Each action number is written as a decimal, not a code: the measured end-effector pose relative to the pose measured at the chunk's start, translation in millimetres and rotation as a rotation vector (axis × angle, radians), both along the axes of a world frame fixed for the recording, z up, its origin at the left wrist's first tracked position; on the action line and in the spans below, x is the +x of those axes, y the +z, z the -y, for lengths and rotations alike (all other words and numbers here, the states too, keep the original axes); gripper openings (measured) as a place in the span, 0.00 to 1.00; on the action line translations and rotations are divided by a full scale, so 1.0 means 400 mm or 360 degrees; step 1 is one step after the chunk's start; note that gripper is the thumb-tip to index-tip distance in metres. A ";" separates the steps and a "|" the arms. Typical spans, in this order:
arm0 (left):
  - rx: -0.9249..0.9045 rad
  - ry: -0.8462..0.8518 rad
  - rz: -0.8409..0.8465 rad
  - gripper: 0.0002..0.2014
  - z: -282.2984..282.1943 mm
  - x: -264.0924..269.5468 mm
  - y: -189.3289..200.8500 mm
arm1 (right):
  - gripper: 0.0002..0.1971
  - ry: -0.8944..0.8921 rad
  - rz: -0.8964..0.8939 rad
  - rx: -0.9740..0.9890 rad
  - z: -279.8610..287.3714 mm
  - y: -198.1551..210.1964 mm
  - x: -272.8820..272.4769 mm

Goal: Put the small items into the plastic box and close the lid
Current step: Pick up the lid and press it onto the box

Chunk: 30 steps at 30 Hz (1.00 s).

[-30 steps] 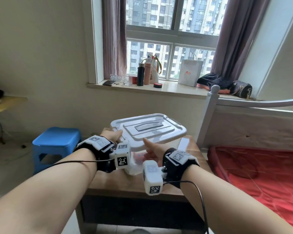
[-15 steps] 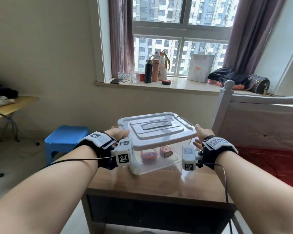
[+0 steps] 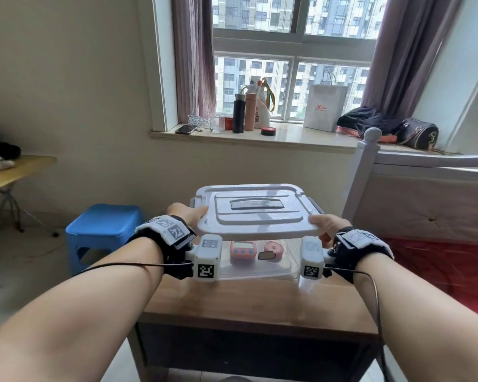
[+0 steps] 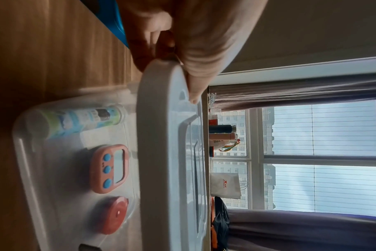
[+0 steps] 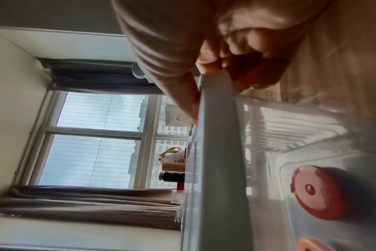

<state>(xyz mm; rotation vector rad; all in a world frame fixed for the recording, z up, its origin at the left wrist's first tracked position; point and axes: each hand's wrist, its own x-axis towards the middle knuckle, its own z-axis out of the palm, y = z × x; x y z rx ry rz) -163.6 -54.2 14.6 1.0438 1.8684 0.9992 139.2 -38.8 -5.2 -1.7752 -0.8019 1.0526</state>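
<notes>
Head view: left hand [image 3: 187, 215] and right hand [image 3: 326, 226] pinch the lid [image 3: 255, 212] by its near corners, above the plastic box [image 3: 260, 267] at the wooden table's [image 3: 254, 304] far edge. Wrist views: timer [image 4: 110, 168], tape measure [image 5: 316, 191] inside; lower it level, square, then press.

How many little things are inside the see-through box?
4 that I can see: a tube at the left end, a pink timer in the middle, a small dark item, and a red round case. The lid may hide more.
</notes>
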 end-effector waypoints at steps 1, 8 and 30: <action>-0.0022 0.0011 0.0090 0.26 0.000 0.000 0.000 | 0.12 0.0004 -0.0027 0.0004 0.007 -0.005 0.005; -0.0073 -0.0064 0.0365 0.17 -0.007 -0.002 -0.005 | 0.19 0.0046 0.0018 0.0054 0.018 0.011 0.001; -0.0091 -0.0359 -0.0647 0.20 -0.063 0.018 -0.021 | 0.05 -0.0141 0.0604 0.0258 0.065 0.040 -0.043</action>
